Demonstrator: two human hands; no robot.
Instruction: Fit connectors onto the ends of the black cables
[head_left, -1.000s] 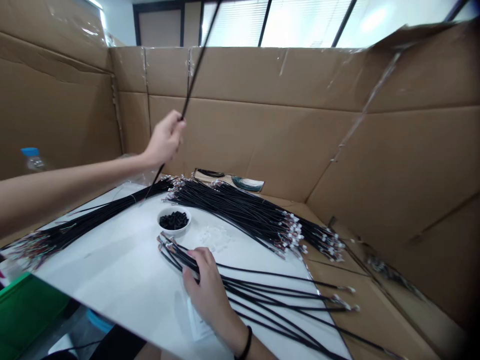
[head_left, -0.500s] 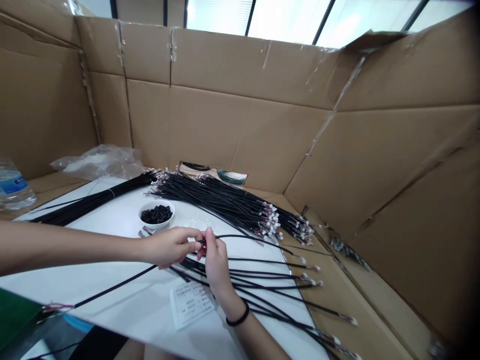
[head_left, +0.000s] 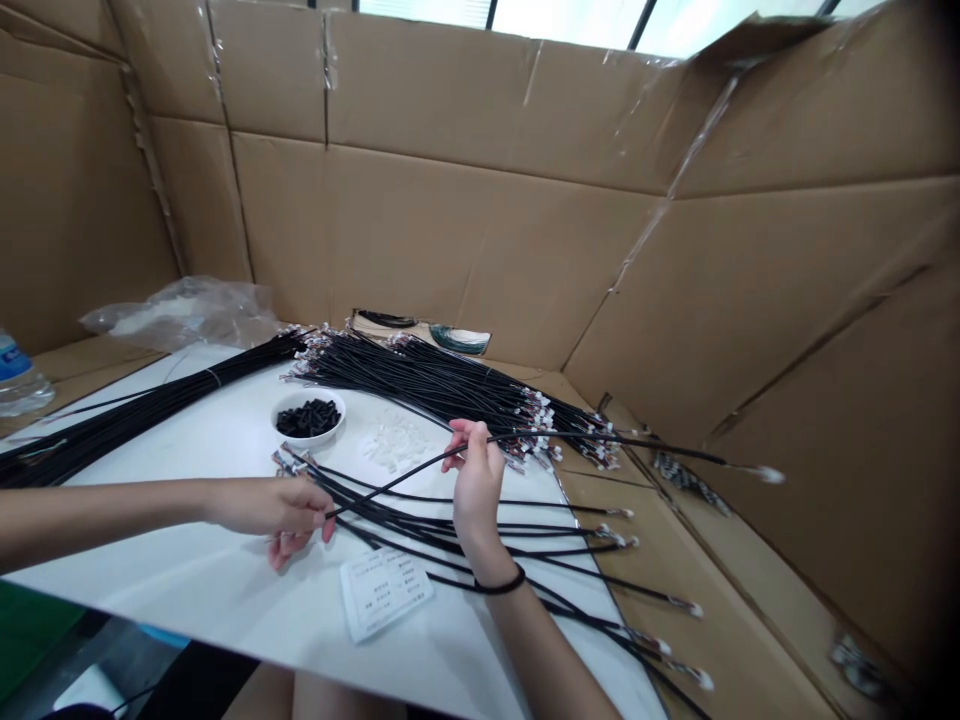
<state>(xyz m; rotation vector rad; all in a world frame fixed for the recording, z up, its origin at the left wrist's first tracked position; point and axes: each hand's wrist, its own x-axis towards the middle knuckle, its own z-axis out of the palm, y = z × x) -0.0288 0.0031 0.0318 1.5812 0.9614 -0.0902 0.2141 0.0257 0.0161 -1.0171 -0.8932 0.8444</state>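
Note:
A black cable (head_left: 405, 476) runs between my hands, its white connector end (head_left: 769, 474) sticking out to the right. My left hand (head_left: 289, 512) pinches it near its left end, low over the table. Further along, my right hand (head_left: 478, 475) has its fingers closed around the same cable, held above the table. Beneath them several loose black cables (head_left: 525, 530) lie fanned out, with white connectors on their right ends. A white bowl (head_left: 330, 435) of short black tube pieces (head_left: 309, 418) stands just beyond my left hand. Small clear-white pieces (head_left: 394, 445) are scattered beside it.
Bundles of black cables (head_left: 420, 385) lie across the back of the white table (head_left: 225, 590), another bundle (head_left: 165, 405) at left. A printed label bag (head_left: 384, 590) lies in front. Tall cardboard walls (head_left: 450, 230) enclose the table. A plastic bag (head_left: 187, 315) and water bottle (head_left: 19, 375) sit left.
My hands have moved apart along the cable, the left towards me and leftward, the right rightward. The cable has shifted right, its connector end now further out. The view has tilted down slightly.

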